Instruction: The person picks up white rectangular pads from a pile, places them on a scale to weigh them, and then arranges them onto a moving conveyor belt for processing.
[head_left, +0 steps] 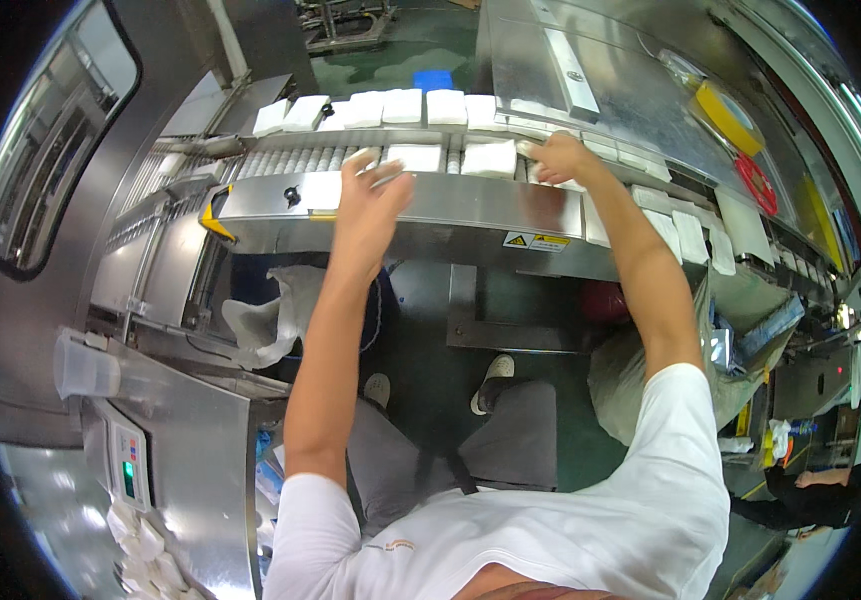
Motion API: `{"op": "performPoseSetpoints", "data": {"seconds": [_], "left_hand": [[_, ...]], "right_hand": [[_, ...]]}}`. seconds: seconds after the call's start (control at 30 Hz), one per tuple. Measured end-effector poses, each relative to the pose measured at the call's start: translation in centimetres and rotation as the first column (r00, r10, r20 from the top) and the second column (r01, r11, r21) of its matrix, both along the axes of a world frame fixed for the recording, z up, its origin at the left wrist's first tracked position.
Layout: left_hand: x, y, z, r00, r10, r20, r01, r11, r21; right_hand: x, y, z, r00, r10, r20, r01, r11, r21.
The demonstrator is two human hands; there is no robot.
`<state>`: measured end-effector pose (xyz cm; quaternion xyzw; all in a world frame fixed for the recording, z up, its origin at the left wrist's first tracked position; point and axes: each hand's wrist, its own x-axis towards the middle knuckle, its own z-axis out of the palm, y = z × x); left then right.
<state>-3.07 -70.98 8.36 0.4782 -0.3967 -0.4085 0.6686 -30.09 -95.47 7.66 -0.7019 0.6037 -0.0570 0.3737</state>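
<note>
Over the near rail of a roller conveyor [295, 161], my left hand [370, 198] is lifted with its fingers apart and slightly blurred; it holds nothing I can see. Just right of its fingertips lies a flat white folded pad stack [416, 157] on the rollers. A second white pad stack [490, 158] sits further right, with my right hand [562, 160] at its right end. The fingers of that hand are bent and apart; whether they touch the stack I cannot tell. Behind the rollers runs a row of similar white pads [400, 106].
More white pads [688, 237] lie to the right of my right arm. Yellow tape [728, 120] and a red ring [755, 185] rest on the steel machine top. At left stand a scale [130, 465] and a plastic cup [87, 368]. Another person [810, 495] is at far right.
</note>
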Motion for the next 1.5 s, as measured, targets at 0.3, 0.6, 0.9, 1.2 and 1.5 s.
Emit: {"op": "performPoseSetpoints", "data": {"seconds": [0.3, 0.6, 0.9, 1.2, 1.5], "left_hand": [[-0.1, 20.7, -12.5, 0.98, 0.194, -0.037, -0.181, 0.957, 0.225], [1.0, 33.5, -34.6, 0.485, -0.182, 0.855, -0.648, 0.582, 0.491], [-1.5, 33.4, -34.8, 0.476, -0.328, 0.816, -0.677, 0.456, 0.578], [-1.1, 34.7, -36.6, 0.376, -0.325, 0.868, -0.744, 0.453, 0.492], [-1.7, 32.9, -34.1, 0.402, -0.367, 0.839, -0.725, 0.432, 0.537]], "right_hand": [[5.0, 4.1, -0.1, 0.944, 0.317, -0.087, -0.281, 0.642, -0.713], [21.4, 1.5, -7.7, 0.981, 0.182, 0.064, -0.147, 0.92, -0.362], [25.6, 3.4, -5.6, 0.986, -0.163, -0.04, 0.154, 0.973, -0.171], [17.6, 4.0, -3.3, 0.494, -0.155, 0.856, 0.141, 0.985, 0.096], [5.6, 7.9, -2.4, 0.547, -0.175, 0.819, 0.183, 0.979, 0.087]]}}
